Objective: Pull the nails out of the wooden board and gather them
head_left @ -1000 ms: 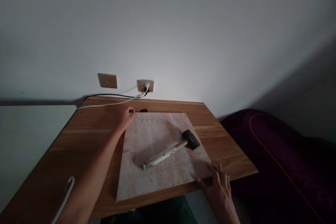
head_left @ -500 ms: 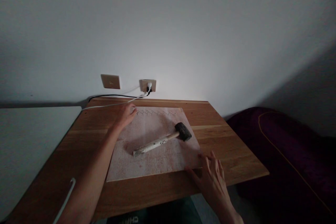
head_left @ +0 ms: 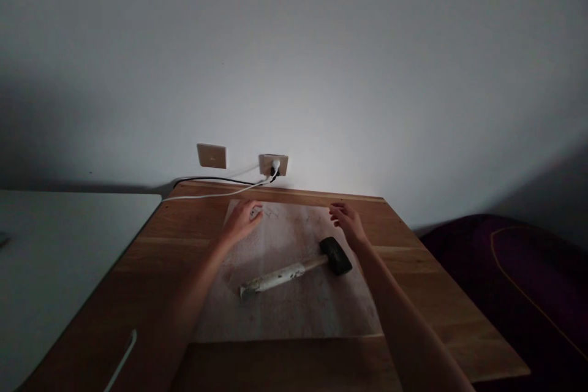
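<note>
My left hand (head_left: 244,220) is over the far left corner of a whitish, worn board (head_left: 280,318), its fingers curved and thumb apart. Close to its fingertips lie small thin pieces that look like nails (head_left: 272,213); their details are too small to make out. At the board's far right corner is my right hand (head_left: 348,222), fingers loosely bent and pointing left, with nothing visible in them. Between my forearms a mallet (head_left: 296,269) lies untouched on the board, its black head to the right and its paint-worn handle to the left.
The board rests on a wooden table (head_left: 436,294) against a wall. White and black cables (head_left: 215,196) run along its back edge to a wall socket (head_left: 274,165). A white surface (head_left: 68,269) adjoins at left; dark purple fabric (head_left: 478,257) is at right.
My right hand has moved from the board's near right corner to its far right corner. My left hand has shifted slightly right along the far edge. The mallet stays on the board.
</note>
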`<state>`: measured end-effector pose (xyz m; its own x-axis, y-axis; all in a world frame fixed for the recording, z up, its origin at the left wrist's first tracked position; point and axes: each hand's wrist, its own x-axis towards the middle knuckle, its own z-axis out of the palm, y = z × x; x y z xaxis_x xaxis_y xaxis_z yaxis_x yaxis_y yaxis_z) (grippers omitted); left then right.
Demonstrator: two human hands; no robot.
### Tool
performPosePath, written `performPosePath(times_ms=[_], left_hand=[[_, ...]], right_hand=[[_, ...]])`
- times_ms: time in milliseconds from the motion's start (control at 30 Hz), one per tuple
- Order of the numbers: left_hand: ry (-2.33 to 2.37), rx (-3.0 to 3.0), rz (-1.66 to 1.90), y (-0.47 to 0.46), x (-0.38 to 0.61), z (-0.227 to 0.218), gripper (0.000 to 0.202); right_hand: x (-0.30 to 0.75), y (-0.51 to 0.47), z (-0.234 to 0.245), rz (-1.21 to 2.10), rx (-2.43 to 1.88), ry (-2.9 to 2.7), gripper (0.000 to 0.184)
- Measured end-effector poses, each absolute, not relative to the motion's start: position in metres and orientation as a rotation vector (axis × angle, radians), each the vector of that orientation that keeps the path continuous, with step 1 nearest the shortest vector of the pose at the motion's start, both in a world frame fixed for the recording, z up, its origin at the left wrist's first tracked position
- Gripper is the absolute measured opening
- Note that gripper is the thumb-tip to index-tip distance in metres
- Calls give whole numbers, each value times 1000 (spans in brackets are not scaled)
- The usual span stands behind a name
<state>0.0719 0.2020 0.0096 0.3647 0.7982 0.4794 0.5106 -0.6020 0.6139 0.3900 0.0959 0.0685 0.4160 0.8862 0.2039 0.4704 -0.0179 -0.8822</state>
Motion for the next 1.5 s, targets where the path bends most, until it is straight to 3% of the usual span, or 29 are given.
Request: performPosePath(times_ms=[167, 333, 533, 767, 900, 1133, 1333, 1500], left_hand=[[1187, 2285, 1046, 200, 71, 9, 13], [1190, 2308, 991, 200, 70, 14, 12], [1197, 2371, 965, 196, 71, 17, 12], [1206, 2413, 935, 198, 72, 18, 10], [1208, 2444, 914, 198, 73, 20, 8], [1248, 2470, 883, 203, 71, 18, 5], [1234, 2492, 894, 204, 71, 18, 8], [1238, 2517, 871, 201, 73, 22, 12]], right_hand=[[397, 125, 42, 594, -1739, -1256, 17], [407, 135, 59, 703, -1762, -1346, 11], [424, 128, 102, 553, -1722, -1460, 27], [442, 74, 157, 44, -1681, -1805, 50], [443, 55, 174, 23, -1732, -1775, 58], [425, 45, 184, -46, -1749, -1903, 55], [409, 26, 206, -54, -1734, -1943, 64], [399, 26, 207, -10, -1740, -1966, 57]])
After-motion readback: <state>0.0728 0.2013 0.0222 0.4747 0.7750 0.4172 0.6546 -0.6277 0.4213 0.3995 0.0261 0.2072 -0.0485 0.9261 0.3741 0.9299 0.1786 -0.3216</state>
